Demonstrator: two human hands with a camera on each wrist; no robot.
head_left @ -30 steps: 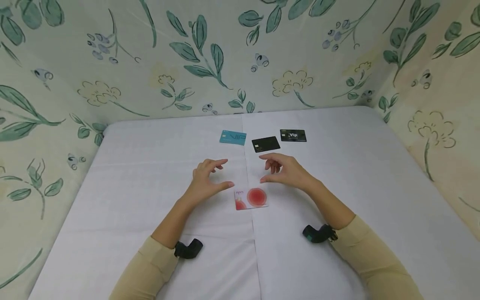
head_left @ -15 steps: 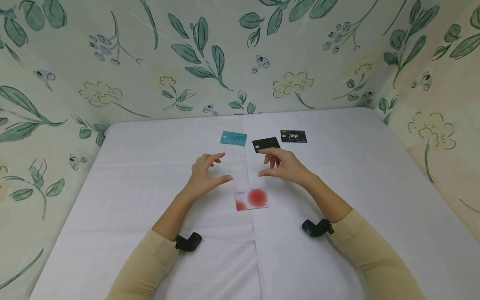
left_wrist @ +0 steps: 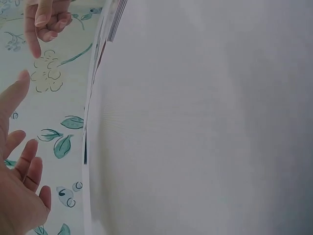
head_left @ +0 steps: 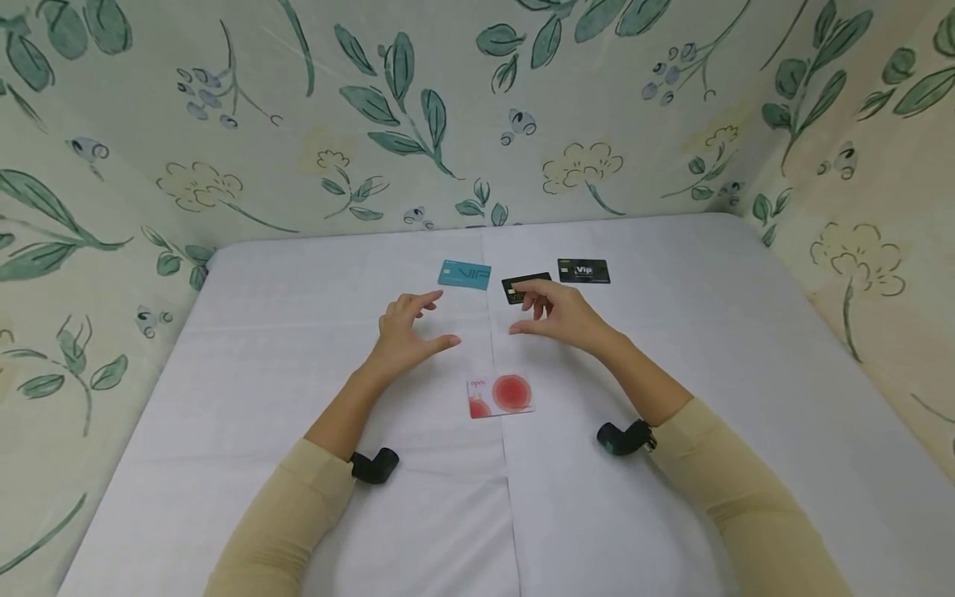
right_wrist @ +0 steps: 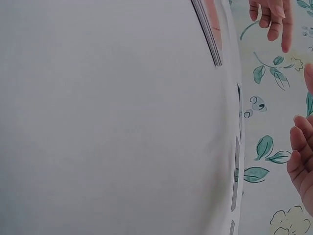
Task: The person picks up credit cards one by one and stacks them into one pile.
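On the white-covered table in the head view lies a red-and-white card [head_left: 511, 393]. Beyond it are a blue VIP card [head_left: 464, 274], a dark card [head_left: 515, 290] and a black Vip card [head_left: 584, 271]. My left hand [head_left: 400, 336] hovers left of centre, thumb and index finger spread apart, holding nothing. My right hand [head_left: 563, 313] faces it, also with a gap between thumb and index finger and nothing held. Its index finger covers part of the dark card from this view; I cannot tell whether they touch. Both wrist views show the hands apart.
The right wrist view shows a stack of thin layered edges [right_wrist: 210, 41] with a pinkish face. A white cloth [head_left: 246, 348] with a centre crease covers the table. Leaf-patterned fabric [head_left: 448, 99] stands behind and at the sides. Black wrist cameras [head_left: 375, 466] sit below the hands.
Both hands have moved farther forward across the table, away from the red-and-white card. The right index finger now overlaps the dark card in the head view. The cards lie where they were.
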